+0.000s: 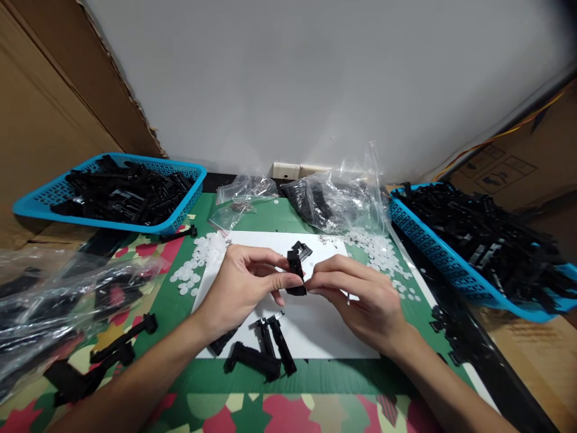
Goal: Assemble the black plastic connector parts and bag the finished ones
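My left hand point(252, 279) pinches a small black plastic part point(296, 272) between thumb and fingers, holding it upright above a white sheet point(331, 337). Close against the part's right side, my right hand point(360, 294) has its thumb and fingertips pressed together; what they grip is too small to make out. A thin pale tip shows below the right fingers. Just behind the held part lies another black piece point(303, 249). Nearer to me, several long black plastic parts point(255, 359) rest on the sheet's front edge, partly on the green surface.
Blue baskets of black parts stand left point(180, 225) and right point(433, 258). White discs point(192, 264) are scattered on both sides. Clear bags point(315, 201) lie at the back by the wall. More black parts point(81, 379) and a plastic bag point(67, 307) are at left.
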### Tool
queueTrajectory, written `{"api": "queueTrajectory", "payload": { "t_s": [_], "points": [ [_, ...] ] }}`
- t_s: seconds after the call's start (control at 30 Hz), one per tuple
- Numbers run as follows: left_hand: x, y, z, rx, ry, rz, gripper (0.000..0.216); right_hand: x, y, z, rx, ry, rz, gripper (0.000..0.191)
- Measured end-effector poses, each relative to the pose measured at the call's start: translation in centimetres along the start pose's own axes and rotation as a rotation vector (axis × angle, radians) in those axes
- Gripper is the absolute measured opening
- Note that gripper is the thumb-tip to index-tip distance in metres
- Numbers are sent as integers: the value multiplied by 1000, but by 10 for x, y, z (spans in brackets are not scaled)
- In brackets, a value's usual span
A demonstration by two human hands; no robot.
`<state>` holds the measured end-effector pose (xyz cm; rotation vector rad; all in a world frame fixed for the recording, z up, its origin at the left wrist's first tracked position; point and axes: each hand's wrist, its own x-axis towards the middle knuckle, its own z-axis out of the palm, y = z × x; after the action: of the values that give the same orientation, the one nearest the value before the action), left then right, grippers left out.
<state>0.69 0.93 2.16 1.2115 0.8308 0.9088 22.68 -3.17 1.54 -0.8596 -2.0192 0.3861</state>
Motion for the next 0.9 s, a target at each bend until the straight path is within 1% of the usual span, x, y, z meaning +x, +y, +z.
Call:
{"api": "queueTrajectory", "payload": {
  "t_s": [0.2,0.43,0.67,0.77,0.9],
  "points": [
    [0,-1,-1,-53,-4,-55,30,0,-1,1,127,-12,58,22],
    [1,1,2,-129,-9,-72,31,0,-2,2,261,0,125,17],
    [-1,1,3,-176,-49,-81,29,-5,-3,10,384,25,315,16],
    [-1,-1,3,-188,-37,-95,33,-4,-3,13,428,38,321,13],
    [-1,-3,3,-164,-51,-121,35,-3,-2,13,484,18,331,11]
  ]
}}
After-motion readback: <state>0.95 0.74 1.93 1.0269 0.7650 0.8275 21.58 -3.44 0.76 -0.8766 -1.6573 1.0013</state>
